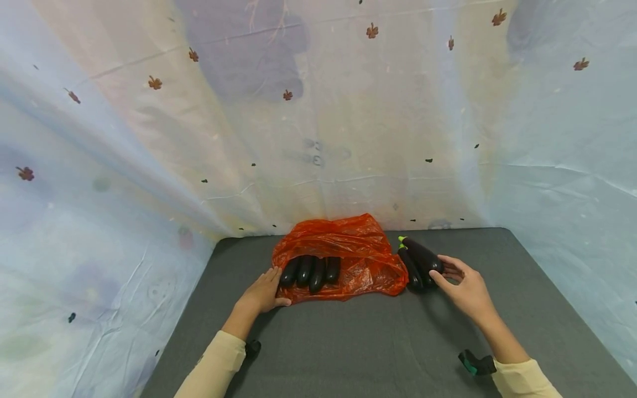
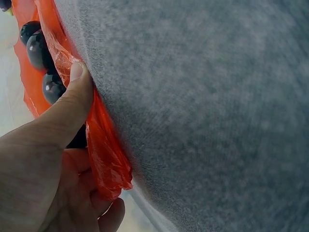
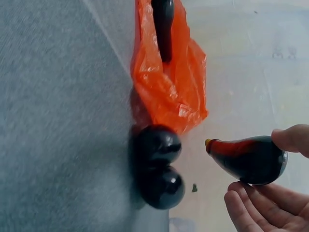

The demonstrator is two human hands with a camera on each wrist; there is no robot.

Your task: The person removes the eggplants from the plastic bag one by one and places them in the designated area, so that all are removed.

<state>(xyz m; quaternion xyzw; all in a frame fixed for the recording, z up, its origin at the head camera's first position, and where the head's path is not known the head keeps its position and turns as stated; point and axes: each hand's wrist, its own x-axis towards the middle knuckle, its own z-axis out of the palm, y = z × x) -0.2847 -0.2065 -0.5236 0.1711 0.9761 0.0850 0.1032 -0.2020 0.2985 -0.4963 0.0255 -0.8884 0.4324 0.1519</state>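
A red plastic bag [image 1: 338, 235] lies at the back of the table with its mouth toward me. Several dark eggplants [image 1: 317, 275] rest side by side inside it. At the bag's left edge, my left hand [image 1: 260, 292] holds the plastic, the thumb [image 2: 77, 92] along the near rim and the fingers curled at the side. My right hand [image 1: 469, 292] grips an eggplant [image 3: 246, 157] between thumb and fingers, raised off the table, its stem end pointing away from me. Two more eggplants [image 3: 160, 187] lie below it, beside the bag's right edge.
Grey cloth covers the table [image 1: 343, 348]. A patterned plastic curtain [image 1: 348, 138] hangs along its back edge and at both sides. Dark straps [image 1: 475, 364] are on both wrists.
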